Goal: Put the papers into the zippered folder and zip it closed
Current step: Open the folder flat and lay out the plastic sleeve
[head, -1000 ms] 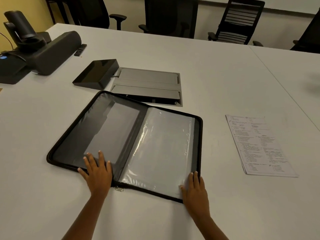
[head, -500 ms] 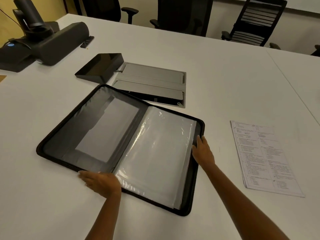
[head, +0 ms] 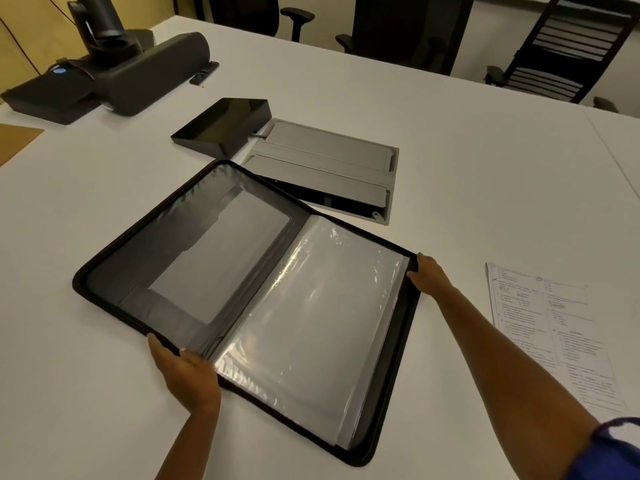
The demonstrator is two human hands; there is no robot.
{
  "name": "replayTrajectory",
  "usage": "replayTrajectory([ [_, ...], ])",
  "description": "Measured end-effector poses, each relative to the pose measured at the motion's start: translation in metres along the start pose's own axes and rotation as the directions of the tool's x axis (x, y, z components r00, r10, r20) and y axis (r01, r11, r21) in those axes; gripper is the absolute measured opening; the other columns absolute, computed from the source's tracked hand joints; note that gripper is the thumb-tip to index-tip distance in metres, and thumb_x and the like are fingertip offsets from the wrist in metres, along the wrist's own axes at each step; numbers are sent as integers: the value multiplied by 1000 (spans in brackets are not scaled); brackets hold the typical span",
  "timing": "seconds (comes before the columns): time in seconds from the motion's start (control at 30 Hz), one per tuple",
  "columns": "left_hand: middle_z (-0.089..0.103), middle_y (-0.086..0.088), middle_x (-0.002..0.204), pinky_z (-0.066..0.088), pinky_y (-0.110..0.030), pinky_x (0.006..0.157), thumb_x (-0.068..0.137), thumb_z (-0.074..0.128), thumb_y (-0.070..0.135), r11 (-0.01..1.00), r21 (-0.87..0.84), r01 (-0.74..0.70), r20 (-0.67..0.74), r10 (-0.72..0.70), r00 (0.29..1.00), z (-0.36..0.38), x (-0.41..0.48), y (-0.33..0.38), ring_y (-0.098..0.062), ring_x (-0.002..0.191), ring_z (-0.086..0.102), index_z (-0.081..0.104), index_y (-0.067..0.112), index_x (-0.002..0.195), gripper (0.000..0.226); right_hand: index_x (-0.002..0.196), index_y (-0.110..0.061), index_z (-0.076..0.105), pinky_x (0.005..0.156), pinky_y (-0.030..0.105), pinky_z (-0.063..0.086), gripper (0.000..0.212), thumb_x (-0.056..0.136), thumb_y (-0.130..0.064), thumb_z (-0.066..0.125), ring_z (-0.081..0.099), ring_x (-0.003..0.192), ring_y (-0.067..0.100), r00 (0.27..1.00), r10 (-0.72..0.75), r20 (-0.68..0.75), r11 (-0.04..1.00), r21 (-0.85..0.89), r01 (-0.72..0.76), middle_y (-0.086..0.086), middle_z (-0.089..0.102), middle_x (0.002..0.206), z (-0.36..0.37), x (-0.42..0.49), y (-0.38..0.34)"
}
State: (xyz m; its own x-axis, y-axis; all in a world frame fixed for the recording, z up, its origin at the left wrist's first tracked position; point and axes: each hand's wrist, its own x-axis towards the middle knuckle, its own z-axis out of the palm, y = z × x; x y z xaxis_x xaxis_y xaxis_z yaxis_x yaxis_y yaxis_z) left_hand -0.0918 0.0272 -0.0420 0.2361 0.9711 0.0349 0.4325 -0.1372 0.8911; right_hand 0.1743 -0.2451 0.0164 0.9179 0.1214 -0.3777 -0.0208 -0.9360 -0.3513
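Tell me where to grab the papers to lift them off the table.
Take the papers at their near left corner, coming from the folder side. The stack lies flat on the table, so slide a thumb under that free edge; the right hand is closest.

Bare table (head: 460, 209) between folder (head: 242, 289), papers (head: 554, 334)

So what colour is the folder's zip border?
Black border, grey lining inside; clearest in the head view.

both hands grip the open folder (head: 242, 292).
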Motion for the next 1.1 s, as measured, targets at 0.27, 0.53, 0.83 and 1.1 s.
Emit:
replayTrajectory([
  [0.27,26,-25,149,26,-36,113,93,31,-12,999,8,-52,-17,52,998,5,18,17,-35,138,29,21,-6,141,49,115,6,49,91,44,45,33,82,8,48,50,108,42,993,-20,-117,1000,-2,20,29,46,122,8,-7,20],
  [0.53,25,-23,150,26,-35,113,92,32,-13,996,59,-67,108,61,992,15,56,30,-34,139,29,22,-5,141,51,120,7,46,94,44,42,34,85,6,45,47,111,41,984,20,-178,999,33,-14,29,46,123,20,-39,29],
  [0.83,32,-21,148,28,-34,113,88,36,-18,990,21,-139,239,130,962,18,90,48,-32,137,32,27,-2,141,55,115,9,48,90,43,44,30,85,3,47,50,105,40,967,104,-233,994,68,-90,29,48,117,39,-86,35],
  [1.1,19,-17,154,20,-34,117,88,42,-14,973,66,-219,586,140,798,37,119,68,-30,142,21,16,2,144,64,106,11,50,78,36,42,23,87,-1,47,49,98,38,930,196,-311,980,75,-182,29,51,108,64,-137,43],
])
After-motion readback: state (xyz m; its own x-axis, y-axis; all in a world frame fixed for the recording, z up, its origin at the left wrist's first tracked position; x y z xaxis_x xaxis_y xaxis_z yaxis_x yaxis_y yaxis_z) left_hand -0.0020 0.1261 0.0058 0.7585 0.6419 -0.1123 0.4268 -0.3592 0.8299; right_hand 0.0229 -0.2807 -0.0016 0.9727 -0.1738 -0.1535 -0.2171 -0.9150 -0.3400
